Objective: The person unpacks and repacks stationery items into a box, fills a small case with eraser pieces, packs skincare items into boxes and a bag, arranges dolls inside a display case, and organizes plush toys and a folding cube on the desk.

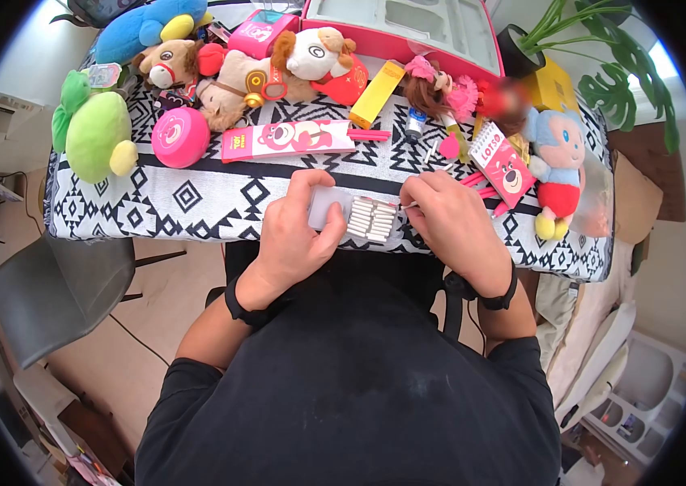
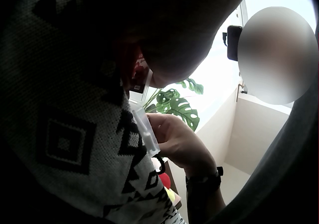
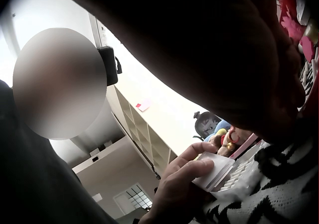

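A clear plastic box with rows of small white sticks lies near the table's front edge. My left hand holds its hinged lid at the left; in the right wrist view the thumb presses flat on the lid. At the box's right side, my right hand has its thumb and index finger brought together, with a small white stick mostly hidden between them. The left wrist view shows these fingers right at the box's end.
Behind the box lie a pink Lotso packet, a yellow box and a small blue tube. A Lotso notepad and a blue plush toy are at the right. More plush toys, including a green one, fill the left.
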A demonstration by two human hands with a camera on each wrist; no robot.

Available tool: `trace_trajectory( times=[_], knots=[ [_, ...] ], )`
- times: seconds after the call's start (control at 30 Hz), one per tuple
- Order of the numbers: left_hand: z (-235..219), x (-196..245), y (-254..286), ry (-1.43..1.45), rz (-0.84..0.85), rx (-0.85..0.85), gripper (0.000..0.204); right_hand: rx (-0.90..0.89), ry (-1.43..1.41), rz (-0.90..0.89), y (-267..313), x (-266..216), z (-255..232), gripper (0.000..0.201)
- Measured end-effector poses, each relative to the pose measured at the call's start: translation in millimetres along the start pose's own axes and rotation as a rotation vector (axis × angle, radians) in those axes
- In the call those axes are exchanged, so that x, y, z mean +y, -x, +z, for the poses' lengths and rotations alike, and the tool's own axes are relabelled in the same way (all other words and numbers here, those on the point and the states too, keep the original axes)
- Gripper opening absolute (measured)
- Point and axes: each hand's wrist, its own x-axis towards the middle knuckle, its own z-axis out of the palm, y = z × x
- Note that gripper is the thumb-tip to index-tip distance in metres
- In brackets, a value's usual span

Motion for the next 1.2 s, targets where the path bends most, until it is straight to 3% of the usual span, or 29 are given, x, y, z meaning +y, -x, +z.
trace_trajectory(
  times=[0.13,0.2,0.33,0.4,0.67,0.73,0.83,1.03,1.2],
  knots=[
    [0,-1,0,-0.007,0.005,-0.001,0.032,0.031,-0.034,-0.022,2,4,3,0.015],
    [0,-2,0,-0.012,0.013,0.000,0.032,0.157,-0.126,0.027,3,2,1,0.016],
    [0,-1,0,-0.005,0.007,0.000,0.032,0.114,-0.337,0.088,5,-13,-3,0.018],
    [0,0,0,-0.011,0.013,-0.003,0.032,0.037,-0.464,0.032,6,-24,3,0.019],
    [0,-1,1,-0.003,0.008,0.000,0.032,0.038,-0.364,-0.040,8,-25,13,0.020],
    [1,-2,1,0.002,0.003,0.008,0.032,0.164,-0.348,0.012,8,-25,11,0.018],
    [1,-2,1,-0.012,0.005,0.005,0.032,0.182,-0.341,0.080,9,-23,5,0.016],
    [0,-1,0,0.000,0.007,0.000,0.032,0.057,-0.309,0.047,14,-25,13,0.013],
    [0,-1,0,-0.009,0.013,0.002,0.033,0.067,-0.257,0.016,14,-24,11,0.014]
  ],
)
